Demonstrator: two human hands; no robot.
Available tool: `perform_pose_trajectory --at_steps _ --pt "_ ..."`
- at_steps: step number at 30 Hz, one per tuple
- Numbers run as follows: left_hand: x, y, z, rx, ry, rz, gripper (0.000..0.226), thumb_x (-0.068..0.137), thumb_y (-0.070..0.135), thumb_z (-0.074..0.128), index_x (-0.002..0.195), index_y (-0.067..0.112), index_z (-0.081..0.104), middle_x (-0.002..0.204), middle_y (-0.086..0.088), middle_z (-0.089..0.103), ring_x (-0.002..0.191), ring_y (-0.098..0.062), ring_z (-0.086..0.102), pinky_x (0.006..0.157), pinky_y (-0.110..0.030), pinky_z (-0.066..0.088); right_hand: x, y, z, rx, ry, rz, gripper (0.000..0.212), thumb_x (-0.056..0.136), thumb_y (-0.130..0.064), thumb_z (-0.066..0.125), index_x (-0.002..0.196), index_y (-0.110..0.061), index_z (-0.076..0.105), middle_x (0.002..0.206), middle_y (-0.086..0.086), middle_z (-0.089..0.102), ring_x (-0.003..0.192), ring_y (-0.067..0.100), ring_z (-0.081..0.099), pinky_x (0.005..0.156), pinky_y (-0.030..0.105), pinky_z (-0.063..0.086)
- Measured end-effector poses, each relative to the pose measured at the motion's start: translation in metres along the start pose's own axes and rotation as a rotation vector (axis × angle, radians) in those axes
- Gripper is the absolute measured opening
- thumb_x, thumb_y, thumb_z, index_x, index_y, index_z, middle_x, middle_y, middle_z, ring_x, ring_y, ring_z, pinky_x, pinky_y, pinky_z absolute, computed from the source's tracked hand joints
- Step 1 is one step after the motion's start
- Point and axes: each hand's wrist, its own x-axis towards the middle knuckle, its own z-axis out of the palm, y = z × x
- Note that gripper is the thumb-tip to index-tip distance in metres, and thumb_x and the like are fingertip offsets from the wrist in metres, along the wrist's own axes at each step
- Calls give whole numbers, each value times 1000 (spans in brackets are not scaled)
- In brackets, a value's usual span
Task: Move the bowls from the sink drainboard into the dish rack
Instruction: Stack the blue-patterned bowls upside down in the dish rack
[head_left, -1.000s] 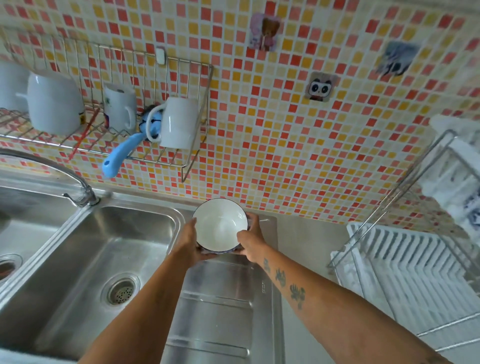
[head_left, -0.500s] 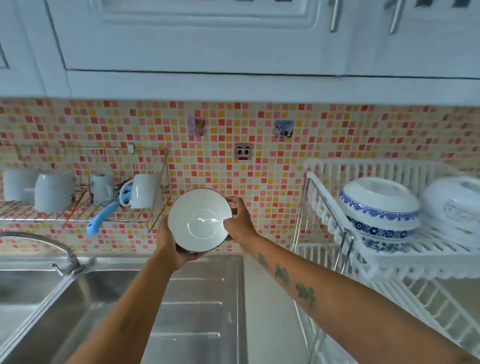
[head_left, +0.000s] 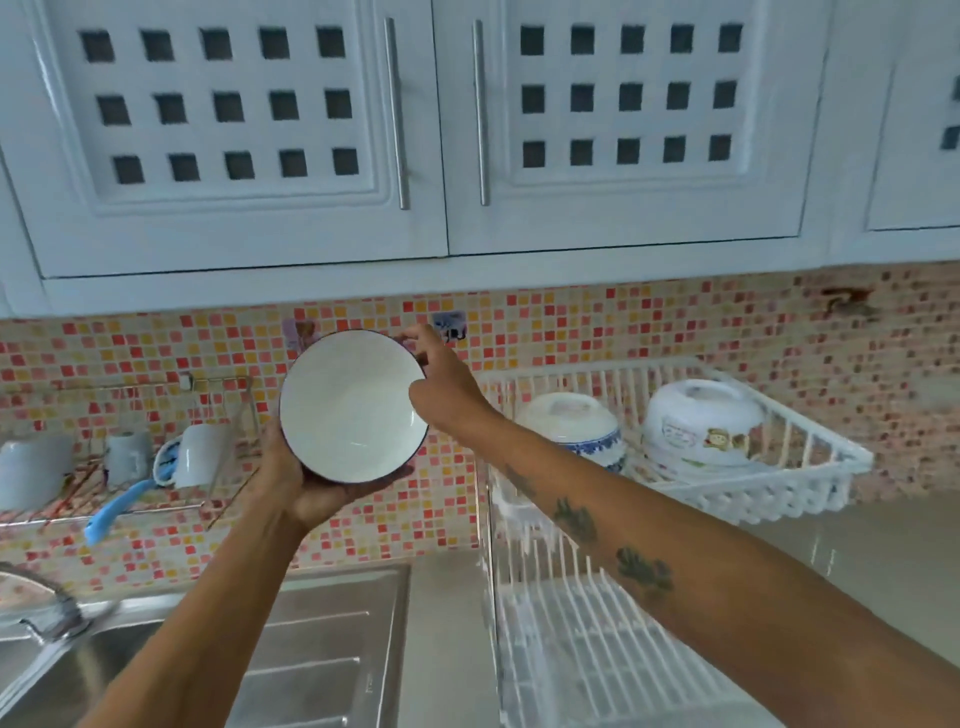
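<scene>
A white bowl with a dark rim (head_left: 353, 405) is held up in front of the tiled wall, its inside facing me. My left hand (head_left: 306, 486) cups it from below and the left. My right hand (head_left: 441, 387) grips its upper right rim. To the right stands the white two-tier dish rack (head_left: 753, 486). Its upper tier holds two upturned bowls, one with a blue pattern (head_left: 571, 428) and one with a cartoon print (head_left: 701, 423). The steel drainboard (head_left: 322, 649) lies below my arms.
A wire wall shelf (head_left: 130, 499) at left carries white mugs and a blue-handled brush. The tap (head_left: 47, 608) and sink basin are at lower left. White cabinet doors (head_left: 415, 130) hang overhead. The rack's lower tier (head_left: 597, 660) shows bare white bars.
Both hands have lifted the bowl from the drainboard up to the height of the rack's upper tier and slightly rightward. My view has tilted upward, bringing the cabinets and rack into sight.
</scene>
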Motion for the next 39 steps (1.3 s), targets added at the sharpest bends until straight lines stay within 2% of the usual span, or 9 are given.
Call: perform_pose_trajectory --at_steps 7,11,14,16,21,23,27,31,39 --pt "-12 -27 70 101 -99 -35 75 61 76 60 111 22 75 123 -20 68 114 -50 59 93 -72 44 -26 6 -78 31 46 -61 52 82 6 44 127 -20 46 128 5 57 108 27 57 77 39 52" --pt "-9 -43 110 181 -91 127 66 62 75 57 104 26 73 116 -14 65 106 -40 59 93 -60 48 -39 -3 -118 219 31 -16 33 93 -25 45 125 -17 50 119 3 57 101 19 57 80 34 48" --pt "-1 -55 138 423 -28 314 55 75 69 55 111 29 64 111 -10 66 95 -29 65 75 -39 57 -39 0 -144 151 49 95 63 90 -60 36 137 -20 47 141 5 51 128 23 48 93 35 35" --pt "8 -66 148 674 49 530 74 61 67 71 119 24 55 112 -9 67 97 -28 69 69 -33 57 -39 7 -156 110 58 122 76 88 -72 29 144 -23 43 150 5 46 138 25 41 101 38 29" --pt "26 -96 168 1082 94 837 85 50 53 88 117 27 43 119 -6 57 104 -21 64 85 -38 59 -40 50 -160 142 219 257 117 53 -101 35 131 -17 58 136 12 59 123 32 57 107 52 41" --pt "34 -105 173 1239 132 926 83 52 49 89 117 25 44 123 -2 51 109 -18 52 87 -30 49 -43 60 -161 166 260 269 114 52 -101 36 121 -14 64 122 12 67 111 31 64 102 50 46" --pt "46 -128 171 1335 158 964 85 52 55 84 118 27 39 121 7 40 113 -16 43 90 -28 44 -52 71 -162 193 317 262 52 82 -70 50 83 -19 61 85 2 67 82 22 65 80 38 51" --pt "59 -147 161 1320 200 890 84 51 63 79 116 31 36 120 6 41 112 -17 42 90 -34 48 -37 104 -160 192 312 324 75 68 -80 51 98 -14 69 95 8 73 85 25 70 78 40 58" --pt "70 -154 153 1359 192 764 89 47 65 77 117 30 33 123 1 38 115 -21 43 91 -39 52 -31 126 -159 227 268 423 86 58 -81 50 107 -14 70 97 8 74 85 25 71 73 34 56"
